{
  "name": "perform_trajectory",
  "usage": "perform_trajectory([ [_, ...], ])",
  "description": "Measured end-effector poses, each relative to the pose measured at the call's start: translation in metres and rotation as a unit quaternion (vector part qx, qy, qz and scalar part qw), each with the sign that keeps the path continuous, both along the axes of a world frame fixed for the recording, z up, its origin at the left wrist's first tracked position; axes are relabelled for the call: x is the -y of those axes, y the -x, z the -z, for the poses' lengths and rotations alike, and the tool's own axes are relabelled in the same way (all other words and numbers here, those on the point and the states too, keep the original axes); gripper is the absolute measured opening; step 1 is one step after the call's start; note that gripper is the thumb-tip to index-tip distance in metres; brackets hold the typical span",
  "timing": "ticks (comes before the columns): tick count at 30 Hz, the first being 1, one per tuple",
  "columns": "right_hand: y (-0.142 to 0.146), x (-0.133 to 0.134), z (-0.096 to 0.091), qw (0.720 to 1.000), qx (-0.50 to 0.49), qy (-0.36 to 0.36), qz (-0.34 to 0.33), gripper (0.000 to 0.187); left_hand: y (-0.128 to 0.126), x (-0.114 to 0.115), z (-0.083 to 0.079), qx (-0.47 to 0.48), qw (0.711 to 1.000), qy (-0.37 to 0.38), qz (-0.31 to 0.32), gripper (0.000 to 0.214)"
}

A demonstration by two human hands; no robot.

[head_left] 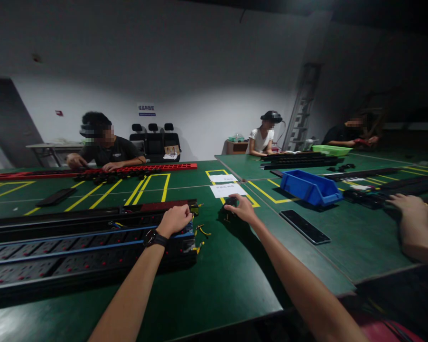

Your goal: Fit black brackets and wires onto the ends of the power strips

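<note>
We see the right hand (pixel 245 209) with thumb and fingers closed in a pinch around a small black rounded part (pixel 230 202), which sits just above or on the green tabletop (pixel 224 270), beyond the ends of the long black strips with blue edges and red dots (pixel 75 263). The left hand (pixel 177 220) lies over those ends with its fingers curled down; its fingertips are hidden, so we cannot tell whether it grips anything or only rests there. The likeliest trouble, as we judge it, is a slip: the part is small and dark, only the fingertips seem to hold it, and a loose pinch could drop it into its own shadow. The thin yellow wires (pixel 203 232) stick out of the strip ends between the two hands, so a low sweep leftward could snag or bend them. Pressing unevenly with the left hand might shift the strips sideways and pull on that wiring. A careless elbow could also nudge the flat black phone (pixel 304 227) near the right forearm, while the white paper sheet (pixel 228 191) just past the fingers could slide if brushed.
</note>
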State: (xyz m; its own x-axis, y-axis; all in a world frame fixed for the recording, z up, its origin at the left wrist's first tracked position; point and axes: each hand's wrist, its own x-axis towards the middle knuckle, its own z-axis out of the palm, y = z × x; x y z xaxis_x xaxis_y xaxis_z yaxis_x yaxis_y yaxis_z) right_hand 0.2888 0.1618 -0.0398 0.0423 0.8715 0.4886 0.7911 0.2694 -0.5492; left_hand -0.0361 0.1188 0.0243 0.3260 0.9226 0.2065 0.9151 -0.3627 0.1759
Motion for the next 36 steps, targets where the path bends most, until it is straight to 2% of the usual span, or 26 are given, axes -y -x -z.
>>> perform_trajectory([
  [4, 0.012, 0.007, -0.002, 0.998, 0.056, 0.024, 0.005, 0.049, 0.0, 0.001, -0.001, 0.001, 1.0, 0.0, 0.004, 0.026],
  [9, 0.014, 0.005, 0.005, 0.997, 0.05, 0.049, -0.011, 0.052, 0.0, 0.001, -0.001, 0.0, 1.0, -0.001, 0.001, 0.024],
  [16, 0.013, 0.002, 0.013, 0.998, 0.015, 0.048, -0.036, 0.044, 0.0, 0.002, -0.002, -0.002, 1.0, 0.005, -0.006, 0.024],
  [19, 0.014, 0.002, 0.01, 0.999, -0.002, 0.034, -0.013, 0.045, -0.001, 0.003, -0.004, -0.004, 1.0, 0.008, -0.004, 0.025],
  [23, 0.008, 0.0, -0.001, 0.993, -0.112, -0.007, 0.023, 0.044, -0.001, 0.005, -0.007, -0.005, 1.0, 0.012, -0.004, 0.025],
  [26, 0.003, -0.003, -0.01, 0.963, -0.269, -0.02, 0.008, 0.046, -0.001, 0.005, -0.007, -0.007, 1.0, 0.008, -0.003, 0.025],
  [28, 0.0, -0.003, -0.014, 0.924, -0.382, 0.0, -0.005, 0.044, -0.001, 0.005, -0.007, -0.009, 1.0, 0.007, -0.002, 0.026],
  [30, -0.002, -0.002, -0.016, 0.882, -0.47, 0.027, -0.021, 0.031, -0.001, 0.006, -0.007, -0.01, 1.0, 0.006, -0.004, 0.026],
  [32, -0.004, 0.0, -0.018, 0.854, -0.516, 0.048, -0.041, 0.021, -0.002, 0.006, -0.008, -0.012, 1.0, 0.004, -0.005, 0.026],
  [36, -0.006, 0.005, -0.02, 0.839, -0.531, 0.099, -0.068, 0.041, -0.002, 0.007, -0.009, -0.013, 1.0, 0.002, -0.004, 0.025],
])
